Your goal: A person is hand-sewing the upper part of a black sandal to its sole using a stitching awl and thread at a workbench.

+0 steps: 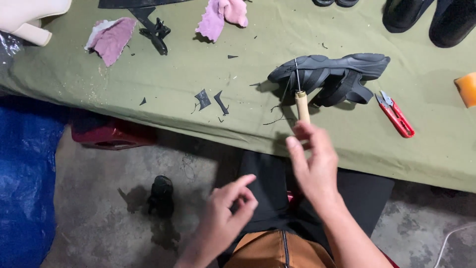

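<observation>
A black sandal (342, 74) lies on its side on the olive-green cloth of the table (163, 106). My right hand (312, 164) grips the wooden handle of an awl (301, 105) whose metal needle points up at the sandal's toe end. Thin dark thread hangs loose by the needle. My left hand (225, 211) hovers lower, over my lap, fingers loosely curled and pinched together; whether it holds the thread is unclear.
Red thread snips (395, 113) lie right of the sandal. Pink cloth scraps (111, 37), black offcuts (210, 99) and a black clip (156, 32) litter the table. More black shoes (431, 17) sit at the far right. A red stool (106, 134) and blue tarp (25, 183) are below.
</observation>
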